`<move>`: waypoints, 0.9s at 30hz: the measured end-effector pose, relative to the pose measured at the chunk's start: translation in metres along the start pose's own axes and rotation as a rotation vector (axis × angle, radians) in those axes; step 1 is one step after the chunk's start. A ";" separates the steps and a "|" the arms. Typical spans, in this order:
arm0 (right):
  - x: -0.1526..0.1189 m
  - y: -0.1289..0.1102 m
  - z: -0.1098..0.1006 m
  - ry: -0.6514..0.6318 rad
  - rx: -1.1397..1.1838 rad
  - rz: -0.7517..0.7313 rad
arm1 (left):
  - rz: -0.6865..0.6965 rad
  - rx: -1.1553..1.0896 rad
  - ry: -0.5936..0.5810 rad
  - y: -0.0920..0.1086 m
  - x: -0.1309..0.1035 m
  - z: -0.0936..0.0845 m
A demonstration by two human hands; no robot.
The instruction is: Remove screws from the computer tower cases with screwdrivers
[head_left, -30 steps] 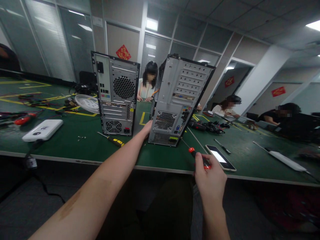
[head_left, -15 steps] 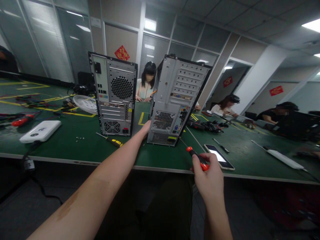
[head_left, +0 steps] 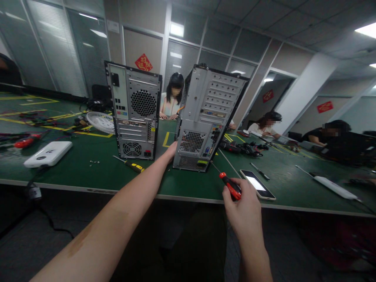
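In my right hand (head_left: 242, 201) is a red and black screwdriver (head_left: 230, 185), its shaft pointing up and left. The tip meets the lower right edge of a grey computer tower (head_left: 194, 117) that stands upright with its back panel towards me. My left hand (head_left: 172, 150) reaches in at the tower's left side; its fingers are hidden behind the case. A second computer tower (head_left: 135, 113) stands upright to the left, its rear vents and ports facing me. Between that tower and the table edge lies a yellow and black screwdriver (head_left: 133, 166), partly behind my left forearm.
On the green table (head_left: 88, 176) lie a white power bank (head_left: 48, 154), small screws (head_left: 94, 162), a white basket (head_left: 100, 122) and cables (head_left: 245, 149). To the right are a phone (head_left: 257, 184), a pen (head_left: 260, 171) and a white corded stick (head_left: 335, 187). Several people sit beyond.
My right hand has shifted its grip on the red screwdriver, the fingers turning round the handle. The tip stays at the tower's edge. My left arm and both towers keep their places.
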State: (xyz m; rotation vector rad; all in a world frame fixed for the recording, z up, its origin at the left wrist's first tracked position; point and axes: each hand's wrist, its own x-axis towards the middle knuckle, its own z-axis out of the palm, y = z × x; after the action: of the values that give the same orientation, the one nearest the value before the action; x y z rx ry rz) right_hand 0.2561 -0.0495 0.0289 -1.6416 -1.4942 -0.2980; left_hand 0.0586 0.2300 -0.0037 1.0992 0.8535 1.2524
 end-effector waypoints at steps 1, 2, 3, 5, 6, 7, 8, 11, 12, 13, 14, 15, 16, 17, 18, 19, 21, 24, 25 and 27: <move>0.000 0.000 0.000 0.000 0.011 0.004 | 0.000 0.000 0.005 0.000 0.000 0.000; 0.000 0.000 0.000 0.004 0.023 0.013 | 0.000 0.000 0.009 0.001 -0.001 0.000; 0.001 -0.001 -0.001 0.009 0.033 0.030 | 0.000 0.000 0.008 0.001 -0.002 0.000; 0.001 -0.003 -0.001 0.010 0.050 0.082 | -0.002 0.004 -0.005 0.002 -0.003 0.000; 0.001 -0.003 -0.002 0.005 0.057 0.117 | -0.001 0.010 -0.013 0.003 -0.003 -0.001; 0.001 -0.004 -0.002 -0.002 0.062 0.154 | 0.003 0.018 -0.020 0.003 -0.004 -0.001; 0.001 -0.005 -0.002 -0.007 0.064 0.194 | 0.007 0.028 -0.025 0.004 -0.004 -0.001; 0.000 -0.007 -0.004 -0.015 0.049 0.297 | 0.014 0.047 -0.021 0.005 -0.005 -0.001; 0.000 -0.007 -0.004 -0.024 0.045 0.324 | 0.012 0.045 -0.019 0.006 -0.005 -0.001; 0.000 -0.007 -0.004 -0.041 0.048 0.347 | 0.008 0.040 -0.021 0.006 -0.005 0.000; 0.001 -0.007 -0.004 -0.061 0.060 0.364 | 0.005 0.035 -0.018 0.006 -0.005 0.000; 0.001 -0.007 -0.004 -0.079 0.076 0.371 | 0.004 0.029 -0.013 0.005 -0.004 0.000; 0.001 -0.006 -0.003 -0.085 0.090 0.365 | 0.004 0.026 -0.007 0.005 -0.003 0.000; 0.001 -0.005 -0.003 -0.080 0.096 0.344 | 0.006 0.027 0.000 0.004 -0.002 -0.001; 0.002 -0.003 -0.002 -0.065 0.091 0.313 | 0.009 0.031 0.004 0.003 -0.001 -0.001; 0.002 -0.002 -0.002 -0.045 0.077 0.279 | 0.012 0.038 0.005 0.002 0.000 -0.002; 0.002 0.001 -0.001 -0.019 0.055 0.232 | 0.015 0.054 0.003 0.000 0.002 -0.003; 0.002 0.002 -0.002 -0.042 0.082 0.212 | 0.013 0.058 0.005 -0.002 0.004 -0.003; 0.001 0.002 -0.003 -0.055 0.099 0.207 | 0.010 0.055 0.005 -0.003 0.005 -0.003; 0.001 0.001 -0.003 -0.071 0.126 0.196 | 0.011 0.047 0.026 -0.004 0.005 -0.004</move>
State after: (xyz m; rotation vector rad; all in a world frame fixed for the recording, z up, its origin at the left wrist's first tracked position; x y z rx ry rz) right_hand 0.2585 -0.0511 0.0311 -1.6960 -1.3624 -0.0373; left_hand 0.0571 0.2359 -0.0080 1.1287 0.9019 1.2636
